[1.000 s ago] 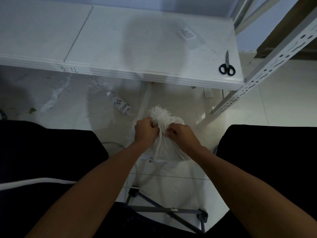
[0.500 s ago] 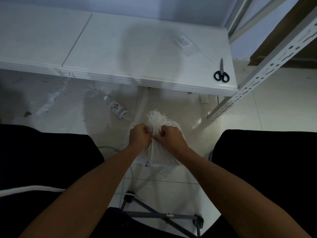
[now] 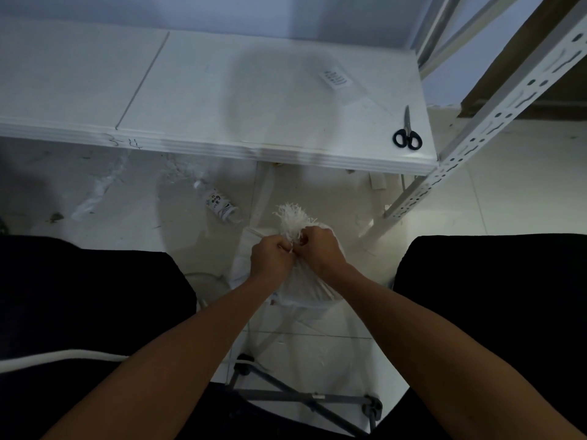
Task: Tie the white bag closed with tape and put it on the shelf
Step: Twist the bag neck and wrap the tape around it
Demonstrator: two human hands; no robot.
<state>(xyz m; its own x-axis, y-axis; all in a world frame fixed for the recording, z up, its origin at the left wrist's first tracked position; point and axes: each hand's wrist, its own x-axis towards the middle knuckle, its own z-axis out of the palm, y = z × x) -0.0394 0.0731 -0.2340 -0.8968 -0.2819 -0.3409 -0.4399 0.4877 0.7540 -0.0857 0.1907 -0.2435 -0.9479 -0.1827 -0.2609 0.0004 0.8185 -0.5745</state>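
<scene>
Drawn together since a second ago: left hand [image 3: 272, 255] and right hand [image 3: 321, 248], then set apart on either side of the gathered neck, now knuckle to knuckle just below the frayed white tuft [image 3: 291, 217] at the mouth of the white bag [image 3: 306, 285]. Both fists closed tight, each grip pinching the neck and, by the look of it, a thin white strip [image 3: 289, 249] showing between them; whether that strip is the tape cannot be told at this size. Reads as the cinching or knotting stage of the tie, probably near its end, with the move to the shelf not yet begun. Bag held low between the knees, above the tiled floor, forward of the near edge of the white shelf [image 3: 286, 100] and toward its right half. Bulging body, rounded and full under the hands, but contents hidden behind the opaque plastic; only the shredded white fibres at the mouth on show, whether filling or torn bag edge unclear. On the shelf, black-handled scissors [image 3: 407, 134] by the near right corner and a small printed label [image 3: 336, 79] further back, near the right edge; nothing else on it. On the floor under the shelf's near edge, a small bottle [image 3: 218, 203] lying on its side among white scraps, content not readable. Plenty of bare board left for setting the bag down once tied.
</scene>
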